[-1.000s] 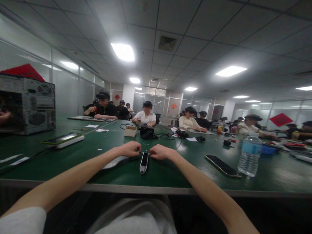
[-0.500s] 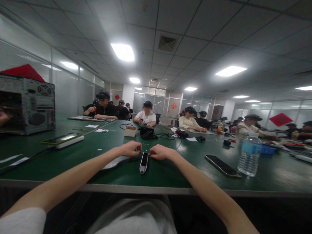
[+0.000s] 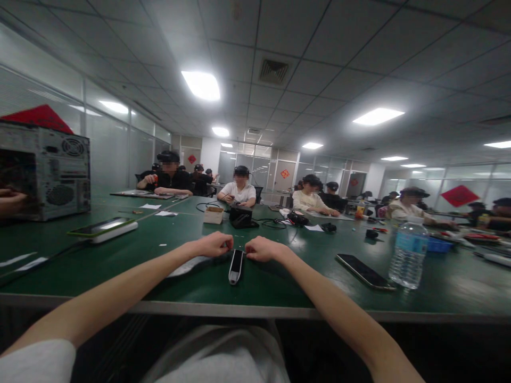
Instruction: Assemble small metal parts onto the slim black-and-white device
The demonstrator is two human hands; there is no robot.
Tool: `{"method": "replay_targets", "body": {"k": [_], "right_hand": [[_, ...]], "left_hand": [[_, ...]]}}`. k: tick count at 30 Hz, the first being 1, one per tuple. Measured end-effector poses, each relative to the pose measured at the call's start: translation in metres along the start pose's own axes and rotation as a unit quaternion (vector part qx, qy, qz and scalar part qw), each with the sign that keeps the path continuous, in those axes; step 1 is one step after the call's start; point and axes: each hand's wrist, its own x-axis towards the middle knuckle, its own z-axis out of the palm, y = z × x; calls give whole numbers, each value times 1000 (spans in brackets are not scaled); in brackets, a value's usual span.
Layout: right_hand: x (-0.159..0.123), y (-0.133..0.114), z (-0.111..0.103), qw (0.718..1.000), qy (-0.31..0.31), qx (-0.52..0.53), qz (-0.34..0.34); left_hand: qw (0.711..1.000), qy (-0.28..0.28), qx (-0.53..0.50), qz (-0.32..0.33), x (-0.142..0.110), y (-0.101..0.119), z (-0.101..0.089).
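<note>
A green table [image 3: 303, 290] spans the scene, with co-workers seated along its far side. At the left stands an open computer case [image 3: 66, 175]. At the right a clear water bottle [image 3: 407, 258] stands upright. In the near middle, the person's left hand [image 3: 216, 244] and right hand [image 3: 262, 249] come in from either side, fingers curled in, with a narrow gap between the hands. Whether either pinches anything small cannot be told. A dark phone [image 3: 365, 271] lies flat, just left of the bottle. Smallest is a slim white device [image 3: 236, 267] with a black face, lying on the table between the forearms, its far end just by the fingertips. Its long axis runs near to far, the far end leaning slightly right; its grey, tapered tip points near, toward the person.
</note>
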Motion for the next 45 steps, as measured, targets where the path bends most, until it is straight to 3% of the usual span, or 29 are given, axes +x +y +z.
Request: {"method": "replay_targets", "body": {"k": [15, 45], "right_hand": [[1, 1, 1, 1000, 2, 0, -1], [1, 5, 3, 1000, 6, 13, -2]], "left_hand": [[999, 13, 27, -24, -1, 3, -2], [1000, 10, -12, 17, -3, 10, -1]]}}
